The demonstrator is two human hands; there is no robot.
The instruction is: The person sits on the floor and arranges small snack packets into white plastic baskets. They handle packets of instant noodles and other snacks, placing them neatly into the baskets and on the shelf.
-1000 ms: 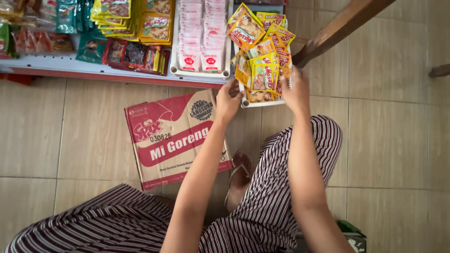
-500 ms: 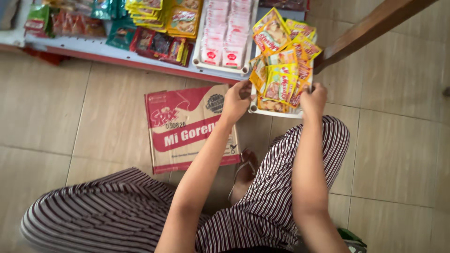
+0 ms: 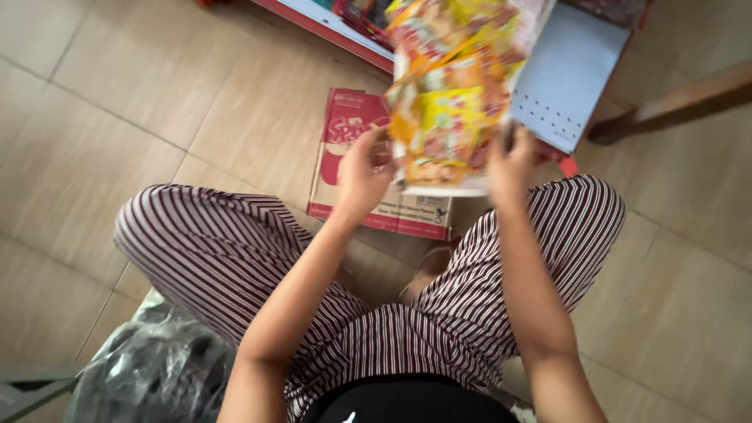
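Observation:
Both hands hold a white tray (image 3: 439, 188) stacked with several yellow and orange snack packets (image 3: 446, 94), lifted above my striped lap. My left hand (image 3: 362, 174) grips the tray's left front corner. My right hand (image 3: 511, 163) grips its right front edge. The packets are blurred with motion. Under the tray lies a red and white cardboard box (image 3: 345, 133) on the tiled floor.
A white perforated shelf board (image 3: 568, 74) with a red edge sits at the top right. A wooden leg (image 3: 681, 102) crosses the far right. A dark plastic bag (image 3: 157, 368) lies at my lower left. Beige tiles surround my striped trousers (image 3: 211, 251).
The tray of packets has come off the shelf and toward my lap, both hands still on it. The view has swung down and right, so the stocked shelf has left the picture.

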